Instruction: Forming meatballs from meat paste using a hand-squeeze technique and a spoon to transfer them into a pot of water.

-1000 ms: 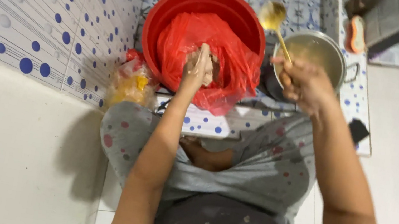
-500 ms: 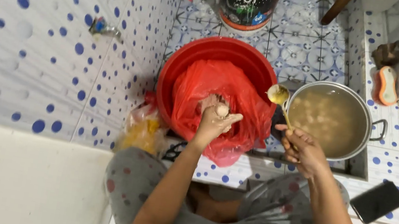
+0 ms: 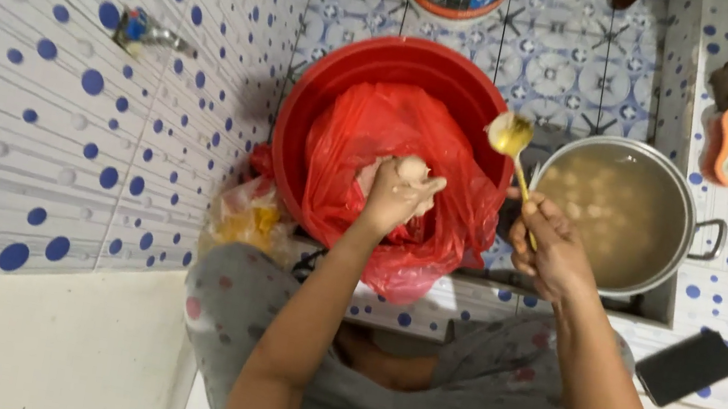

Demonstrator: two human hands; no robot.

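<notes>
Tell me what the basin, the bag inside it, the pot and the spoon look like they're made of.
Basin: likely plastic, smooth glossy red with a thick rolled rim.
Bag: thin plastic film, red, crinkled and slightly see-through.
Pot: metal, probably steel or aluminium; bright silvery rim and side handle.
Spoon: looks like metal with a yellowish sheen, though coated in batter, so uncertain.

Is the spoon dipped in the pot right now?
No, the right hand holds the spoon with its bowl raised between the red basin and the metal pot, above the tiled floor.
</notes>
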